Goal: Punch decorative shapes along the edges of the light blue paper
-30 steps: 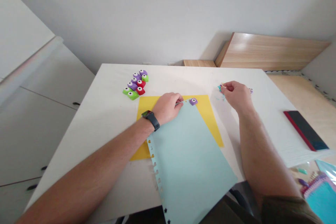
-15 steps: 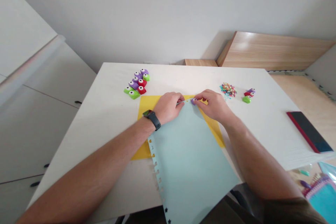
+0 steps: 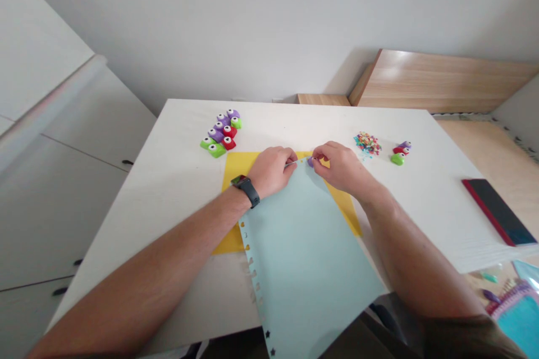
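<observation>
A light blue sheet point(image 3: 307, 247) lies over a yellow sheet point(image 3: 231, 171) and hangs past the table's front edge. Cut-out shapes run down its left side. My left hand point(image 3: 275, 171) pinches the blue sheet's top edge between thumb and fingers. Just to the right, my right hand point(image 3: 337, 165) has its fingers closed on a small purple punch point(image 3: 310, 162) at the top edge of the sheet. Little holes show in the edge between the two hands.
Several purple, green and red punches point(image 3: 216, 135) stand at the back left of the white table point(image 3: 168, 179). Confetti pieces point(image 3: 368, 143) lie at the back right, beside a few more punches point(image 3: 397, 159). A dark notebook with a red edge point(image 3: 499, 210) rests at the right edge.
The fingers of my right hand have shifted slightly on the purple punch. The whole view has moved a little; my left hand stays on the sheet.
</observation>
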